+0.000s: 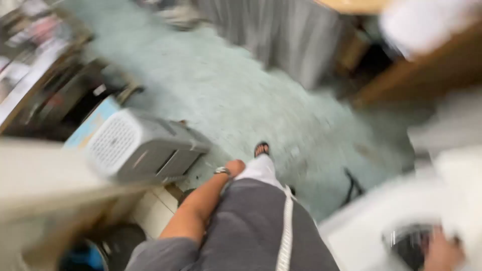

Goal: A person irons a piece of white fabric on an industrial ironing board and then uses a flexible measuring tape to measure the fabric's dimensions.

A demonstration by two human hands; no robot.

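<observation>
The left hand point(235, 167) hangs beside the thigh, arm straight, curled loosely; the right hand point(442, 253) reaches forward, fingers blurred.

fan unit point(135, 145) left on floor point(241, 90) | washer drum point(409, 243) right

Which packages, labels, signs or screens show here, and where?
Flat blue-and-white box: left, behind the grey ventilated plastic box; rectangular, print blurred.
Shelf of blurred colourful items: top left; possibly packages, too blurred to tell.
No signs or screens visible.
Right hand rests at a dark round opening in a white appliance, bottom right.
</observation>
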